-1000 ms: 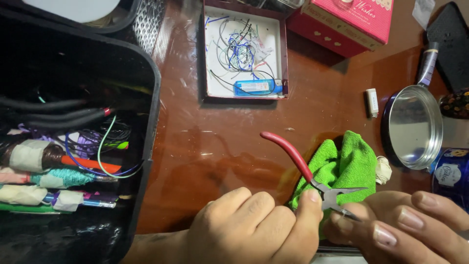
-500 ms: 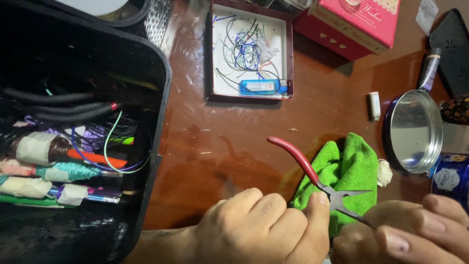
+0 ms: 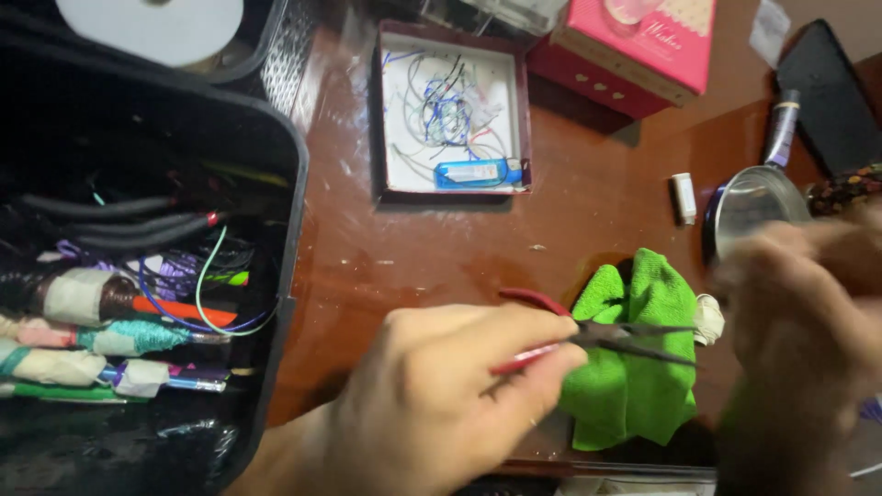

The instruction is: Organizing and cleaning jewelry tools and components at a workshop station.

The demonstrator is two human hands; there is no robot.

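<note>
The left hand (image 3: pixel 441 404) is curled shut around the red handles of a pair of slim, dark-tipped metal pliers (image 3: pixel 588 335), whose thin jaws point away from it toward the right hand (image 3: pixel 808 340). That right hand is badly blurred; it hangs just past the plier tips, and whether it is open, closed or holding anything cannot be told

Under the plier jaws, between the two hands, a crumpled bright green cloth (image 3: pixel 634 367) lies on the glossy reddish-brown wooden desk (image 3: pixel 413 257), with a small white scrap touching its far edge near the right hand

Beyond the left hand sits a shallow square box with a dark red rim and white floor (image 3: pixel 450 115), holding a tangle of thin wires and a small blue lighter. Further out from the right hand is a pink cardboard box (image 3: pixel 634 41), and just beyond that hand a round silver tin lid (image 3: pixel 753 207) with a small white cylinder beside it

To the outer side of the left hand stands an open black case (image 3: pixel 138 276) packed with cables, wrapped thread bundles and coloured wires
</note>
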